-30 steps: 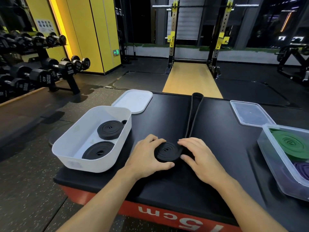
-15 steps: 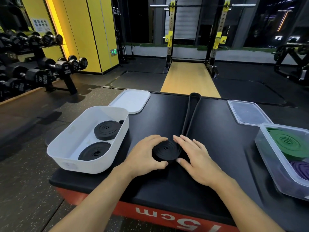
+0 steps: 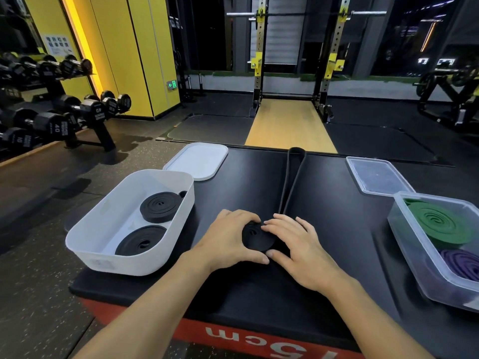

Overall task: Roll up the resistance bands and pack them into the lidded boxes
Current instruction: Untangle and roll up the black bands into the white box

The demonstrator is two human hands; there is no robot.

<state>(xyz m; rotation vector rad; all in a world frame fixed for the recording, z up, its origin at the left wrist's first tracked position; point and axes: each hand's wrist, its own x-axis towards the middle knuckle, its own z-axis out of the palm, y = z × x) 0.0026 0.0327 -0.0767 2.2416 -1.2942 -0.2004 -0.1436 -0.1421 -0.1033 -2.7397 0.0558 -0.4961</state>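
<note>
Black platform (image 3: 337,255) is carrying white box (image 3: 85,244) at left with two black rolls (image 3: 159,207) inside, clear box (image 3: 404,229) at right with green roll (image 3: 440,224) and purple roll (image 3: 464,263). Left hand (image 3: 228,242) and right hand (image 3: 300,244) are gripping black band coil (image 3: 255,238), centre front, fingers curled round it; tail (image 3: 294,177) is lying toward far edge.

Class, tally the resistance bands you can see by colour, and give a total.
black bands: 3
green band: 1
purple band: 1
Total: 5
</note>
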